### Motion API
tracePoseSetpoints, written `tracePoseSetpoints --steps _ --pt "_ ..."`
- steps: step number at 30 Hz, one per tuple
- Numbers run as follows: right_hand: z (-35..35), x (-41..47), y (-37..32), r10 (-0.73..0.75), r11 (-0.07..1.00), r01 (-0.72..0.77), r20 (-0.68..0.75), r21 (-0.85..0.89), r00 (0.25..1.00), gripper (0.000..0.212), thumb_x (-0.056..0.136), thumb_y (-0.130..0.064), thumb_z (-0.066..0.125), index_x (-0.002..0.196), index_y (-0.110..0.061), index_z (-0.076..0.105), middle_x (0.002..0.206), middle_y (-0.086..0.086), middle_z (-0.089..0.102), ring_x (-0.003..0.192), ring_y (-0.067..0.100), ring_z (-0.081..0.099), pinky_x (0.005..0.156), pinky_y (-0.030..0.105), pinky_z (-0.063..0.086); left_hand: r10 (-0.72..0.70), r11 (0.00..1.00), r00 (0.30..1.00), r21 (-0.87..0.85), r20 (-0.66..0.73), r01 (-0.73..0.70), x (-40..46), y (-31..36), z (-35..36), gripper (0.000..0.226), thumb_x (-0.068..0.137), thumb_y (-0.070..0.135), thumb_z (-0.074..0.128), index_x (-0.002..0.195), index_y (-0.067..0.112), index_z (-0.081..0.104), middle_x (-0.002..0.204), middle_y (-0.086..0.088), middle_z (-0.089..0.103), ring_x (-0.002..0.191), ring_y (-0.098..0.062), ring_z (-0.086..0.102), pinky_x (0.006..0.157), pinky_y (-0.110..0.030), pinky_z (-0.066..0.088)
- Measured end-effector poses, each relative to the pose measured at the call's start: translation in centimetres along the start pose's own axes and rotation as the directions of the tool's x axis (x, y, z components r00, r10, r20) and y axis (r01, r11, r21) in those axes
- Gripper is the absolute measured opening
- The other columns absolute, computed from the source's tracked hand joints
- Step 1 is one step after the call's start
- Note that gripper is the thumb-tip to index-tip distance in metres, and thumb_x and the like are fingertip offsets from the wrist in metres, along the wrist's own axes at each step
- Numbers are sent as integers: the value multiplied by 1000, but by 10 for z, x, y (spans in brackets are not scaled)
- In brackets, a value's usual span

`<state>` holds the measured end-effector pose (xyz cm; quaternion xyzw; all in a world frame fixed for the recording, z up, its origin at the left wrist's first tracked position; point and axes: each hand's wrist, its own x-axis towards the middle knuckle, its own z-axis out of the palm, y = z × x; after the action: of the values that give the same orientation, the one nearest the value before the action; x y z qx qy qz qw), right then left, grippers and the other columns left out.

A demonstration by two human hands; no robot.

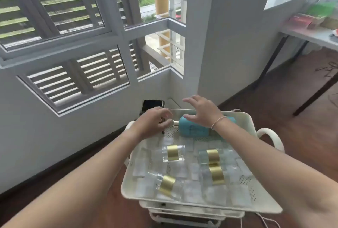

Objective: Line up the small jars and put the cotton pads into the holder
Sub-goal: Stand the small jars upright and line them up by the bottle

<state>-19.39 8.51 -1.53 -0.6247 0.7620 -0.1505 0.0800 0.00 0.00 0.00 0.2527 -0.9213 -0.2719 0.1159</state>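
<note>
A white perforated tray (245, 123) tops a small cart. Several clear jars with gold bands lie on their sides among white cotton pads (193, 196): one at the middle left (172, 152), two at the right (213, 156) (217, 175), one at the front left (166, 185). A teal cylindrical holder (193, 129) lies on its side at the tray's far end. My left hand (153, 124) curls around a small dark item beside a little gold-capped jar (176, 123). My right hand (203, 110) hovers over the holder with fingers spread.
A dark phone-like device (152, 105) stands behind the tray's far left corner. The cart has white loop handles (270, 136) and lower shelves. A wall with louvred windows is to the left. A table with black legs (311, 35) stands at the right on the wooden floor.
</note>
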Motion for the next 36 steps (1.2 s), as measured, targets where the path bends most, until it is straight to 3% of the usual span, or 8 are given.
tracePoseSetpoints --steps 4,8,12,17,25,31,36 --pt "23 -6 5 45 999 -42 124 -27 991 55 78 -41 61 127 -27 42 127 6 51 110 28 52 94 42 44 -106 994 983 25 149 104 -15 -16 26 28 85 34 58 110 22 61 105 -1 62 93 -13 59 83 -28 50" --pt "44 -7 15 61 997 -50 211 -55 976 58 75 -42 64 127 -29 42 130 4 49 115 26 48 96 43 43 -207 978 938 70 277 195 -25 -35 40 41 83 33 60 122 21 53 126 -3 56 111 -15 53 96 -29 43" --pt "57 -1 23 44 994 -21 210 -110 977 63 70 -43 68 126 -29 43 129 4 47 118 25 44 93 38 39 -313 950 855 131 414 284 -33 -49 49 59 79 31 64 133 22 41 140 -5 45 125 -20 44 104 -30 36" --pt "64 11 32 34 986 4 221 -169 975 70 65 -45 70 125 -31 38 129 2 46 120 25 42 97 42 34 -389 921 787 188 479 341 -35 -63 58 70 74 28 68 136 24 35 140 -5 40 126 -21 42 104 -33 38" --pt "76 16 38 27 956 41 226 -292 974 84 63 -46 71 132 -29 27 128 4 46 120 27 40 99 42 31 -369 929 796 166 480 331 -30 -70 69 67 73 30 71 131 18 42 134 -4 51 120 -20 47 96 -29 41" --pt "75 13 43 -24 950 81 188 -300 982 78 66 -50 67 130 -26 30 126 5 48 116 28 43 97 43 32 -297 948 863 21 409 316 -14 -60 58 61 69 29 74 124 20 51 122 -2 59 89 -11 50 74 -20 38" --pt "54 6 48 -5 966 24 74 -256 997 78 62 -43 69 128 -25 32 123 4 50 107 28 47 89 41 35 -201 974 921 -29 333 223 11 -41 43 54 70 32 73 119 27 53 118 4 55 101 -8 45 84 -21 34"
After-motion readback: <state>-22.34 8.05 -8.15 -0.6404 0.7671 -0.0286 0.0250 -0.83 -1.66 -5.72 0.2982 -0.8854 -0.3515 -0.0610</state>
